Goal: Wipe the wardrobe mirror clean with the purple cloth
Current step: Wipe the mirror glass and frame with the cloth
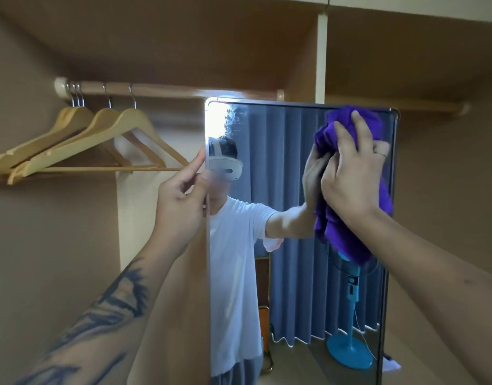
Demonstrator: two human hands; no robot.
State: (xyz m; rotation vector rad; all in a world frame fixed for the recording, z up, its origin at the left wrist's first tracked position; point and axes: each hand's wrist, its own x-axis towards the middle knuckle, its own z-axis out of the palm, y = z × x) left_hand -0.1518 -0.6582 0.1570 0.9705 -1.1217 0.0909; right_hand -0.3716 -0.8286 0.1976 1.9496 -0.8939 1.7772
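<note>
A tall frameless mirror (289,151) stands upright inside the wardrobe, filling the middle of the view. My right hand (350,173) presses a bunched purple cloth (347,234) flat against the glass near the mirror's upper right corner, fingers spread over it. The cloth hangs down below my palm. My left hand (181,201) holds the mirror's left edge about a third of the way down, thumb and fingers pinching the rim. The glass reflects a person in a white shirt, blue curtains and a blue fan.
A wooden clothes rail (167,90) runs above the mirror, with several wooden hangers (81,145) bunched at its left end. Brown wardrobe walls (53,245) close in on both sides. A white vertical divider (321,59) rises behind the mirror's top.
</note>
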